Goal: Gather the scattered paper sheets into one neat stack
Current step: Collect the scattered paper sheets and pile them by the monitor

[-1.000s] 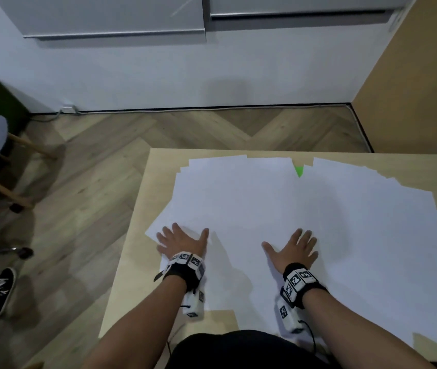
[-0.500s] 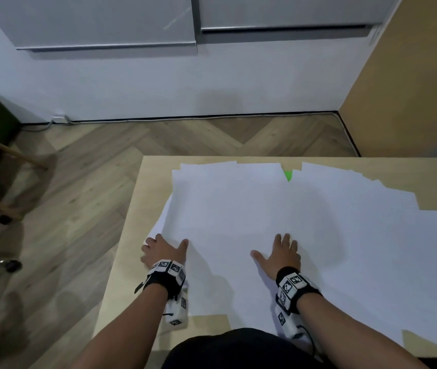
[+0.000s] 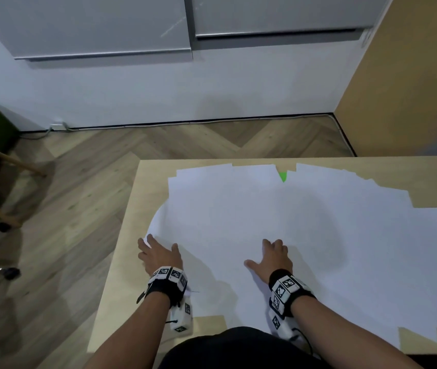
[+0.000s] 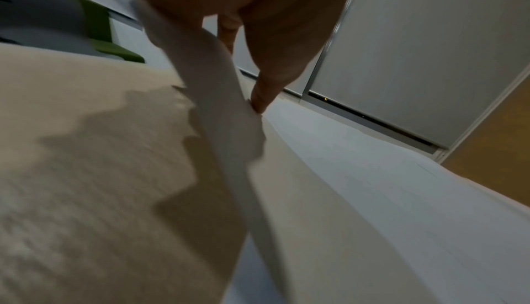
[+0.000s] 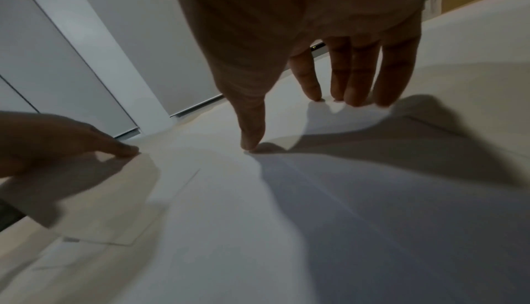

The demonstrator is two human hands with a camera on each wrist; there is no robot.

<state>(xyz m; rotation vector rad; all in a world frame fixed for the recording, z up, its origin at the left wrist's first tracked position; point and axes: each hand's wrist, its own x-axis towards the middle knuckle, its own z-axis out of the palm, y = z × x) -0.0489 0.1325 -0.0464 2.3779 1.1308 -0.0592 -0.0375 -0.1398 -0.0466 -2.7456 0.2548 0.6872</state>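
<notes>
Head view: I see the paper sheets [image 3: 278, 235] spread wide over the wooden table [image 3: 129, 235], overlapping, nowhere near one stack yet.
Change since a second ago: my left hand [image 3: 158, 255] has slid from on top of the sheets out to their left edge, and that edge has curled up off the table.
Left hand: fingers curled round the lifted edge, thumb on the top face (the left wrist view shows the raised paper [image 4: 218, 96] against the thumb [image 4: 269, 87]); I read this as a pinch on the sheets.
Right hand [image 3: 272, 259]: flat and released, fingertips [image 5: 358, 98] and thumb pressing the sheets down near the middle; it has drifted a little toward me.
Meaning for the task: I judge the gathering has begun from the left side, with the right hand as anchor.
Green scrap [image 3: 282, 176]: peeks out between sheets at the far edge.
Writing: none readable on the paper; the wrist bands [image 3: 168, 274] carry black-and-white square markers, no words.
</notes>
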